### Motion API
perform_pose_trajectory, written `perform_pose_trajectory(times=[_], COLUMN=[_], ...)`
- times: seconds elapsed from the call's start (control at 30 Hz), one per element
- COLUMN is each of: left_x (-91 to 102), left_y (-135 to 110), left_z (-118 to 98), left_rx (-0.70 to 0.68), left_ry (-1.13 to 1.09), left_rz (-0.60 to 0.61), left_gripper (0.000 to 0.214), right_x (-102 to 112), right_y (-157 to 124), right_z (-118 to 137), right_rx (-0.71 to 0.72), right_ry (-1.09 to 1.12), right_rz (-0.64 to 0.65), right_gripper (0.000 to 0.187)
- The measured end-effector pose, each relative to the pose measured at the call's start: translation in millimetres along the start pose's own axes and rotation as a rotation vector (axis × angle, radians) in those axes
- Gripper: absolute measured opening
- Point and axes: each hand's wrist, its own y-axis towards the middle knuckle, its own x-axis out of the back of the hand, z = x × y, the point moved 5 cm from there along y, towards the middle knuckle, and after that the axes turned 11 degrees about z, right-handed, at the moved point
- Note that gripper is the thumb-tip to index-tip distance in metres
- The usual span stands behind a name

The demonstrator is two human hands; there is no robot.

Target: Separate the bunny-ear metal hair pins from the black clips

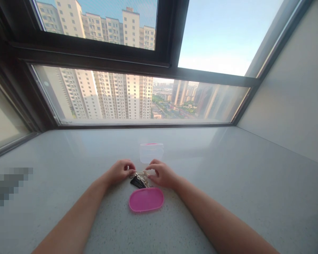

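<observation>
Pale speckled stone sill (228, 183) under a dark-framed window (159, 67); high-rise blocks outside. Left hand (119, 171) and right hand (161, 174) both pinch a bunch of keys (140, 180) with narrowed fingertips, at sill centre. Pink lid (146, 199) lies just in front of the keys; clear container (151, 152) stands just behind.

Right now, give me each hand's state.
Left hand: pinched shut on the keys.
Right hand: fingers curled onto the keys; grip cannot be told.

Bare forearms, unadorned hands (140, 173)
</observation>
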Motion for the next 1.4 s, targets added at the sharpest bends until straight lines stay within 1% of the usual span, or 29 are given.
perform_pose_trajectory(times=[0.07, 0.17, 0.37, 0.43, 0.57, 0.63, 0.7, 0.8, 0.83, 0.87, 0.93, 1.0, 1.13, 1.2, 1.3, 1.4], left_x=[1.8, 4.2, 4.8, 4.5, 2.7, 1.9, 2.2, 5.0, 5.9, 6.6, 5.9, 2.0, -12.2, -18.4, -22.5, -23.4], left_y=[-1, -3, -5, -6, -9, -11, -13, -15, -16, -17, -19, -21, -27, -28, -25, -19], left_z=[3, 8, 15, 15, 13, 12, 12, 14, 14, 14, 12, 7, -3, -6, -8, -12], left_rx=[0.01, 0.034, 0.07, 0.074, 0.087, 0.095, 0.098, 0.095, 0.094, 0.092, 0.085, 0.077, 0.072, 0.09, 0.119, 0.126], left_ry=[-0.017, -0.039, -0.073, -0.073, -0.057, -0.05, -0.047, -0.049, -0.052, -0.055, -0.067, -0.079, -0.1, -0.101, -0.092, -0.087], left_rz=[-0.017, -0.054, -0.105, -0.13, -0.185, -0.215, -0.25, -0.312, -0.327, -0.337, -0.335, -0.31, -0.235, -0.212, -0.199, -0.174], left_gripper=[0.017, 0.017, 0.021, 0.022, 0.023, 0.022, 0.022, 0.025, 0.024, 0.023, 0.021, 0.022, 0.022, 0.027, 0.032, 0.03], right_x=[-2, -3, -4, -5, -3, -2, -1, 0, -1, -3, -7, -12, -20, -21, -22, -21], right_y=[1, 1, -2, -3, -3, -3, -4, -6, -7, -8, -10, -10, -9, -9, -8, -9], right_z=[-3, -7, -16, -17, -17, -16, -15, -13, -13, -11, -9, -6, -3, -2, -1, 1], right_rx=[-0.021, -0.048, -0.095, -0.099, -0.1, -0.113, -0.142, -0.215, -0.242, -0.265, -0.304, -0.328, -0.367, -0.374, -0.373, -0.368], right_ry=[-0.013, -0.021, 0.093, 0.11, 0.15, 0.166, 0.173, 0.16, 0.152, 0.143, 0.127, 0.115, 0.111, 0.118, 0.132, 0.139], right_rz=[0.02, 0.014, -0.049, -0.071, -0.121, -0.143, -0.169, -0.228, -0.245, -0.255, -0.265, -0.266, -0.26, -0.252, -0.233, -0.226], right_gripper=[0.027, 0.025, 0.015, 0.02, 0.037, 0.04, 0.031, 0.004, 0.003, 0.007, 0.014, 0.018, 0.016, 0.013, 0.011, 0.011])
